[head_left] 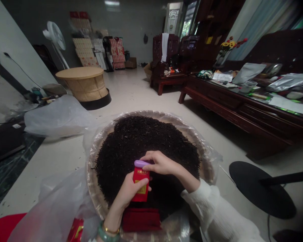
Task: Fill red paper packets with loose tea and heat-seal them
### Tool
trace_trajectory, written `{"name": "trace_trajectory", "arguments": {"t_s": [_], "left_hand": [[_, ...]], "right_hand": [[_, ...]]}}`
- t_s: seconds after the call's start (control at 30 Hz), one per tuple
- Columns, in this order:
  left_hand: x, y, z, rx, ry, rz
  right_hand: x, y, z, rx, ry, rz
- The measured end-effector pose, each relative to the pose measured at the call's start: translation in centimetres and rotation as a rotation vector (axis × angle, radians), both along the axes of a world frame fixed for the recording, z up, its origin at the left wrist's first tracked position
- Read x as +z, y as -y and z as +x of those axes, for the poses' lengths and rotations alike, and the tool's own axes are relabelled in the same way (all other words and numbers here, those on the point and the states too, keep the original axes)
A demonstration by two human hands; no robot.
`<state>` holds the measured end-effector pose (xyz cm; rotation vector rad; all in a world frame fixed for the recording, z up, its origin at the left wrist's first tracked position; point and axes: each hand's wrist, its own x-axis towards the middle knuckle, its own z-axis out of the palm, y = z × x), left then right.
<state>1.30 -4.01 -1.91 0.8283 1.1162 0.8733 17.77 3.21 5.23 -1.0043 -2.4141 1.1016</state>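
Well, my left hand wraps around an upright red rectangular tin with a gold label, its grip closed firmly on the tin's side. My right hand comes in from three o'clock, its fingers pressed together over a smooth lilac oblong piece lying across the tin's top; what the piece is, I cannot tell. The tin is held over the six o'clock side of a heap of dark loose tea leaves, which fills a round woven bamboo tray lined with clear plastic sheeting. A deep red rectangular pouch lies at the tray's six o'clock edge. At two o'clock stands a dark wooden surface carrying silver foil bags.
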Motion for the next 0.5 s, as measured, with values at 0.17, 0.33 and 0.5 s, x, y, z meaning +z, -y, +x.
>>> {"name": "trace_trajectory", "arguments": {"t_s": [0.17, 0.33, 0.5], "left_hand": [[-0.1, 0.0, -0.1, -0.006, -0.009, -0.001], [-0.1, 0.0, -0.1, -0.004, -0.021, 0.001], [0.3, 0.1, -0.3, 0.012, -0.013, -0.014]], "right_hand": [[0.1, 0.1, -0.3, 0.033, -0.035, 0.031], [-0.2, 0.2, -0.5, 0.016, -0.037, 0.044], [-1.5, -1.5, 1.3, -0.089, -0.113, -0.045]]}}
